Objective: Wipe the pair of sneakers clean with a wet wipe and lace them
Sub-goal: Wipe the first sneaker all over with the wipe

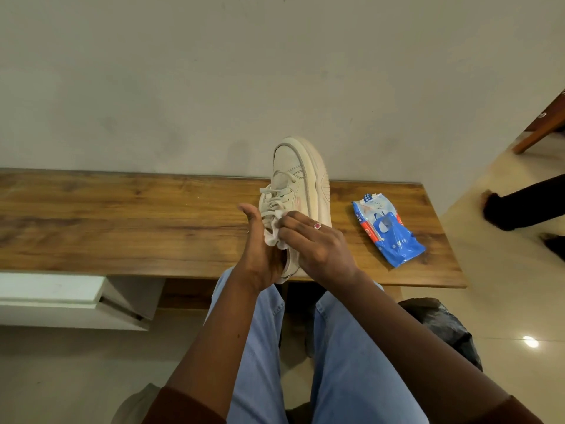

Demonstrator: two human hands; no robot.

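Note:
One cream sneaker with loose laces stands on the wooden bench, toe pointing at the wall. My left hand cups its heel end from the left, thumb up. My right hand, wearing a ring, pinches a crumpled white wet wipe against the sneaker's collar. The heel is hidden behind both hands. Only this one sneaker is in view.
A blue wet-wipe pack lies on the bench to the right of the sneaker. A black bag sits on the floor at my right. Another person's dark-sleeved limb shows at the right edge. A white unit sits under the bench's left part.

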